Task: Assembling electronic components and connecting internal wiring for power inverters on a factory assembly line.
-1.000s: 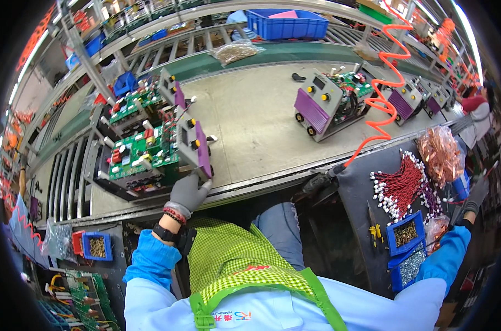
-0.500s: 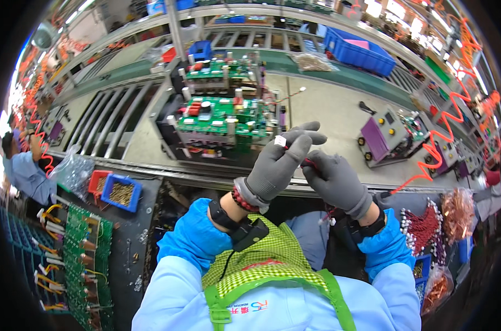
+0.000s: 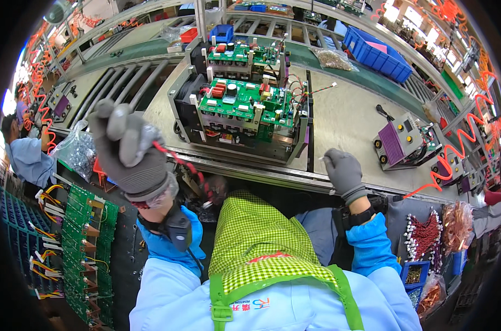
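My left hand point(image 3: 132, 154), in a grey glove, is raised at the left with its fingers curled round a twisted red-and-black cable point(image 3: 192, 170). The cable dangles to the right of the hand and ends in a small white connector. Over the front edge of the metal bench, my right hand point(image 3: 343, 172) is closed, fingertips pressed together. A tiny white bit shows at those fingertips, too small to name. Between and beyond the hands stands an open-frame machine point(image 3: 245, 138) with a green circuit board point(image 3: 245, 105) on top; a thin cable sticks out from its right side.
A purple-fronted unit point(image 3: 394, 140) stands to the right, near a coiled orange hose point(image 3: 443, 160). Bundled red cables point(image 3: 425, 236) lie at the lower right, green boards point(image 3: 85, 251) at the lower left. Rollers point(image 3: 126, 88) run behind my left hand. A co-worker point(image 3: 30, 160) sits far left.
My hands have come apart. The left has swung left and up with the cable; the right has shifted slightly right. The view has shifted, so the machine shows more fully.
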{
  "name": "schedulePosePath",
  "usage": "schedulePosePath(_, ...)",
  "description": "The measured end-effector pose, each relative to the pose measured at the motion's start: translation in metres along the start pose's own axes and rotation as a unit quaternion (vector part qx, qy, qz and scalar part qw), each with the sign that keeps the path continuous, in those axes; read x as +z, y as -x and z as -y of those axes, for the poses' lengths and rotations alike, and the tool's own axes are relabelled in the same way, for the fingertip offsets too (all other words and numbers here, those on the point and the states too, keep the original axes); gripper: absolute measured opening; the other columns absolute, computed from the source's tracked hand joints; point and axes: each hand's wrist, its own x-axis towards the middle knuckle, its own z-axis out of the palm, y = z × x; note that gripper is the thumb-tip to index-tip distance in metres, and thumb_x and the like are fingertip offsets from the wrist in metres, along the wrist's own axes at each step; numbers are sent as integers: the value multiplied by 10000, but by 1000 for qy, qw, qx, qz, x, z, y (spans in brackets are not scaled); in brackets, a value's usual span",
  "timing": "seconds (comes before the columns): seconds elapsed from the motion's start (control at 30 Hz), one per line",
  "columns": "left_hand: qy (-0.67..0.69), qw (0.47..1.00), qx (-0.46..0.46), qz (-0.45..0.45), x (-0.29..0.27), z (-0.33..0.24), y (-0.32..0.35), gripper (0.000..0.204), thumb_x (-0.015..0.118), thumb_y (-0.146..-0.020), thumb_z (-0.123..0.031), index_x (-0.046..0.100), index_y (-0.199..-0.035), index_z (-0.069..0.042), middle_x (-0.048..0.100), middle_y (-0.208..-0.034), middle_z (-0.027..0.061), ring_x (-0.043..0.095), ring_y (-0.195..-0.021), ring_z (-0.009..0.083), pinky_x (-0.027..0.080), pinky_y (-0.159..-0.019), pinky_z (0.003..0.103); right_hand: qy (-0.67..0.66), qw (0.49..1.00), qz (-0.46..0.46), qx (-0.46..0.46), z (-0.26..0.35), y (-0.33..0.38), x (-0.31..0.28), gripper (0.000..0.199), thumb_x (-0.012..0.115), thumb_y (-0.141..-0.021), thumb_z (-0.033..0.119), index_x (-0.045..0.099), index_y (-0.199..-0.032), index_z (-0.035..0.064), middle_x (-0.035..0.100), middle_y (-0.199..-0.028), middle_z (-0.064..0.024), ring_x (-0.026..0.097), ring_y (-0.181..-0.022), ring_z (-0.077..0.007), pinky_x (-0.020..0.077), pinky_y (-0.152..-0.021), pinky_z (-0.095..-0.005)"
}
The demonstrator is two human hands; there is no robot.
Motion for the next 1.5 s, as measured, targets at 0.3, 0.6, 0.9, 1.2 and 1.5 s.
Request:
schedulePosePath(0.3, -402, 788, -463, -60, -24, 147, 78, 320, 542, -957, -298, 590, -1092, -12, 641, -811, 48, 521, -532, 74, 412, -494, 213, -483, 870, 59, 82, 73, -4, -23, 155, 581, -905, 132, 649, -951, 0, 648, -762, -102, 631, -702, -160, 500, -658, -303)
schedulePosePath(0.6, -271, 801, -525, -97, -35, 160, 85, 350, 437, -1009, -367, 598, -976, -58, 565, -700, -19, 456, -521, 37, 331, -455, 184, -375, 927, -7, -17, 82, -15, -25, 106, 639, -861, 97, 654, -952, 44, 658, -888, -135, 657, -794, -290, 519, -690, -349)
schedulePosePath(0.9, -372, 785, -463, -174, -78, 187, 67, 305, 477, -984, -274, 605, -1135, -41, 669, -907, 17, 528, -606, 39, 380, -509, 184, -33, 964, -151, -217, 64, -102, -20, 121, 624, -797, 104, 609, -917, 102, 636, -969, -82, 588, -1084, -322, 458, -906, -431)
schedulePosePath(1.2, -355, 819, -427, -144, -84, 200, 55, 292, 504, -980, -254, 613, -1083, -4, 693, -1027, 56, 548, -630, 47, 397, -541, 187, 114, 970, -84, -198, 64, -113, 2, 119, 601, -791, 171, 606, -884, 96, 638, -910, -81, 539, -1165, -349, 441, -948, -469)
schedulePosePath(1.5, -350, 830, -395, -180, -74, 204, 59, 232, 529, -951, -206, 657, -963, -13, 583, -670, -10, 511, -576, 41, 377, -523, 199, 96, 978, -67, -171, 73, -109, 2, 102, 558, -802, 181, 607, -850, 105, 666, -930, -85, 533, -1160, -316, 395, -983, -477)
